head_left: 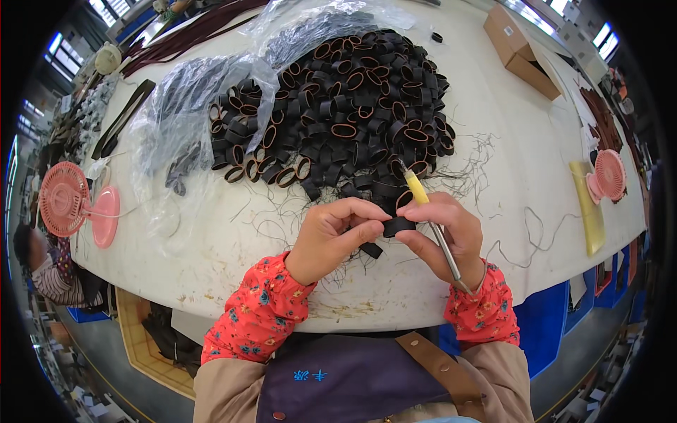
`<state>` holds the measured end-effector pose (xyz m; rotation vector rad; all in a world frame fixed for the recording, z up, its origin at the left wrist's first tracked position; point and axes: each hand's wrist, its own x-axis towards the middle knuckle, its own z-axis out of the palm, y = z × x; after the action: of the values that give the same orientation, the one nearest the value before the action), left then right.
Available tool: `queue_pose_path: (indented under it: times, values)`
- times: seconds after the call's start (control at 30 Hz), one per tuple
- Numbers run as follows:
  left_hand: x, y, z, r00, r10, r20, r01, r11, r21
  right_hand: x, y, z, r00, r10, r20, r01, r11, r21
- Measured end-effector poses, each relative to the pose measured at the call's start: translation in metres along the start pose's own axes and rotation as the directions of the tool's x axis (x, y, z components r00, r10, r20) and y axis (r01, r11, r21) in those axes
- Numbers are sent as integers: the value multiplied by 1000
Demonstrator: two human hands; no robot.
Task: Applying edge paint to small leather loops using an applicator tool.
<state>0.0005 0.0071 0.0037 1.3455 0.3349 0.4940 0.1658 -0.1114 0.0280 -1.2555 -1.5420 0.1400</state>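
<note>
- so we've got one small black loop [399, 225] up in front of us, held just over the near side of the table [515, 148], short of the big loop pile [338, 109].
- our left hand [330, 236] pinches its left end between thumb and fingertip, other fingers curled in.
- our right hand [450, 236] has the other end in a thumb-and-finger grip, plus a slim yellow-and-metal tool [417, 189] tucked along it, thin tip aimed away toward the pile.
- step in hand, our guess: checking or turning this one piece so an edge faces us. the tool tip isn't on it, so we'd say no tool work at this instant.
- loose dark threads [474, 166] lie all around the pile, so tidying thread ends seems plausible, but we can't make out any on the held piece.
- if the tool is wanted next, we reckon the left pinch has to hold the loop alone while the right hand lets go and swings the tip round.
- watch the spare loop [370, 249] lying just below the left fingers; it'd be easy to brush.
</note>
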Motion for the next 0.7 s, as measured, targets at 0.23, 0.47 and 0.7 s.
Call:
queue_pose_path:
  times: [0.23, 0.47, 0.7]
  values:
    - [0, 3, 6, 997, 73, 32, -70, 993, -93, -2, -2, 2, 1000, -16, -12, 17, 997, 72]
    - [-6, 2, 7, 996, 83, -22, -82, 995, 52, -4, -5, 3, 989, 88, 117, -99, 991, 91]
    - [-4, -4, 7, 973, 195, -124, -164, 961, 224, -6, -9, 5, 971, 237, -35, -201, 884, 421]
